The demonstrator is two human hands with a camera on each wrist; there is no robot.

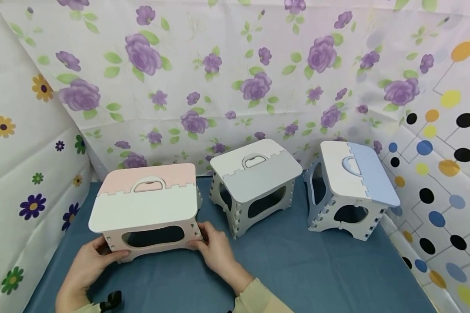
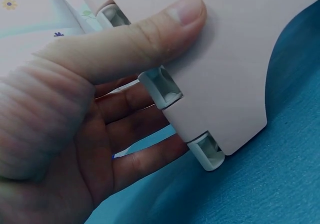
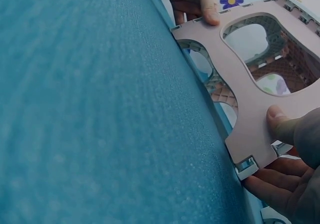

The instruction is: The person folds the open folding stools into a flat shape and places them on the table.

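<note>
A pink and white folding step stool (image 1: 141, 211) stands unfolded at the left, its white half toward me and its arched handle on top. My left hand (image 1: 87, 265) grips its front left leg. In the left wrist view the thumb lies on the pink side panel (image 2: 230, 79), while the fingers curl behind the hinged edge. My right hand (image 1: 218, 252) grips the front right leg the same way, thumb on the front panel (image 3: 247, 104) and fingers round the corner. Through the panel's oval opening, the right wrist view shows the stool's hollow inside.
A grey and white folding stool (image 1: 254, 174) stands unfolded in the middle, close right of the pink one. Farther right is a blue and white one (image 1: 354, 178). All stand on a blue cloth (image 1: 297, 274), with a flowered curtain (image 1: 227, 78) behind and patterned sheets at both sides.
</note>
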